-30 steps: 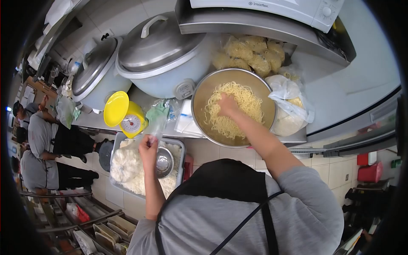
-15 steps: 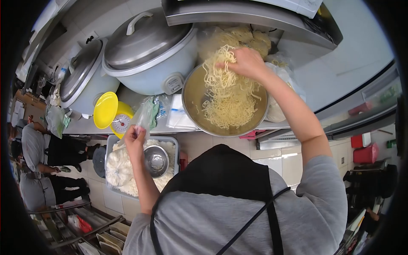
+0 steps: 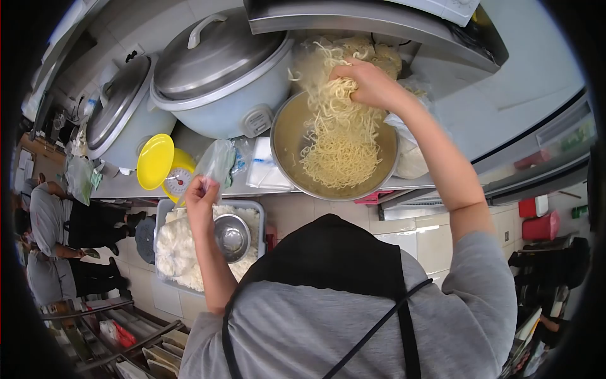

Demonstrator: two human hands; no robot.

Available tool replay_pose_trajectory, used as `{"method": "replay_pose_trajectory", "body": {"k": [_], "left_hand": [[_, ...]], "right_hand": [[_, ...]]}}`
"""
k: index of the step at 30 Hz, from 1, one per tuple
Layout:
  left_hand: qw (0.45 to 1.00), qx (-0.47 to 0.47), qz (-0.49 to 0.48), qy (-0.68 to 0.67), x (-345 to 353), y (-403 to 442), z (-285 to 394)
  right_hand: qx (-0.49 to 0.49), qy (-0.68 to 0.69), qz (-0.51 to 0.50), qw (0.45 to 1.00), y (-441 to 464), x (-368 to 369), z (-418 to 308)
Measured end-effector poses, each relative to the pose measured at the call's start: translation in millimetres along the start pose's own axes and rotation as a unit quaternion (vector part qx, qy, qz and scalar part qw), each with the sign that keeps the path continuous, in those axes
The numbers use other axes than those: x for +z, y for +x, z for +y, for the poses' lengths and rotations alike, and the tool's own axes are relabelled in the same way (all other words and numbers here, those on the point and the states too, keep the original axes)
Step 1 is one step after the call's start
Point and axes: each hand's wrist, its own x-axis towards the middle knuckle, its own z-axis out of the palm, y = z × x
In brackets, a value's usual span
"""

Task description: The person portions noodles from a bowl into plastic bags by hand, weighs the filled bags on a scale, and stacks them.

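Observation:
My right hand (image 3: 372,85) is closed on a clump of yellow noodles (image 3: 334,69), lifted above a large metal bowl (image 3: 287,136). Strands hang from the fingers down to the loose noodles (image 3: 341,161) lying in the bowl. To the left, my left hand (image 3: 203,197) pinches a clear plastic bag (image 3: 218,161), which stands up from the fingers beside the counter edge. Below that hand sits a grey tub (image 3: 262,230) of white rice (image 3: 208,271), with a small metal bowl (image 3: 232,239) and a filled bag (image 3: 177,246) in it.
Two large lidded cookers (image 3: 214,69) stand at the back left. A yellow scale (image 3: 180,177) with a yellow pan sits near the counter edge, and a stack of white bags (image 3: 268,167) lies beside the bowl. A metal shelf (image 3: 372,19) overhangs the noodles. Two people (image 3: 53,215) stand far left.
My right hand has shifted slightly right and up, and the noodles in it have swung and spread out. My left hand still holds the bag, with little movement.

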Motion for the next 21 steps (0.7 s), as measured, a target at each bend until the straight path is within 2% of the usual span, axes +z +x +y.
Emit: {"method": "replay_pose_trajectory", "body": {"k": [1,2,4,5,7,8,10,11,13,14,16,17,19,21], "left_hand": [[1.0,0.007,0.001,0.003,0.0,1.7,0.2],[1.0,0.009,0.002,0.001,-0.8,3.4,0.5],[1.0,-0.007,-0.002,-0.004,-4.5,2.2,-1.0],[1.0,-0.008,-0.001,-0.004,-4.3,1.3,-2.2],[1.0,0.005,0.001,-0.012,-4.3,2.7,-3.0],[1.0,0.007,0.0,-0.012,-5.4,4.2,-2.1],[1.0,0.004,0.003,0.015,-6.1,3.7,-2.5],[1.0,0.002,0.005,0.014,-5.6,3.2,-4.0],[1.0,0.013,-0.01,-0.009,-7.1,5.0,-4.5],[1.0,0.016,-0.011,-0.008,-8.0,6.4,-2.5],[1.0,0.007,-0.002,0.009,-5.2,5.9,-0.9],[1.0,0.006,0.0,0.009,-4.6,5.4,-2.7],[1.0,0.01,-0.006,-0.001,-5.3,6.9,-6.0],[1.0,0.004,-0.013,0.005,-3.5,7.7,-7.3]], "right_hand": [[0.024,-0.018,-0.07,0.997,2.8,-1.7,1.6],[0.022,-0.019,-0.068,0.997,5.4,-5.7,2.2],[-0.012,0.068,0.031,0.997,8.0,-13.4,1.0],[-0.013,0.069,0.029,0.997,7.9,-6.3,7.8],[-0.01,-0.022,-0.062,0.998,7.4,10.8,17.8],[-0.01,-0.023,-0.059,0.998,6.5,9.8,17.6],[-0.007,0.043,0.017,0.999,3.7,4.5,13.6],[-0.008,0.043,0.015,0.999,2.8,11.1,18.9],[-0.088,-0.01,0.051,0.995,-1.0,32.9,30.4],[-0.088,-0.01,0.054,0.995,-1.9,37.5,32.7],[-0.013,-0.006,0.028,0.999,-3.8,43.0,36.8],[-0.014,-0.005,0.026,1.0,-4.3,55.4,46.1],[0.112,-0.001,-0.113,0.987,-6.9,97.2,73.9],[0.048,-0.094,-0.146,0.984,-32.8,137.1,72.1]]}}
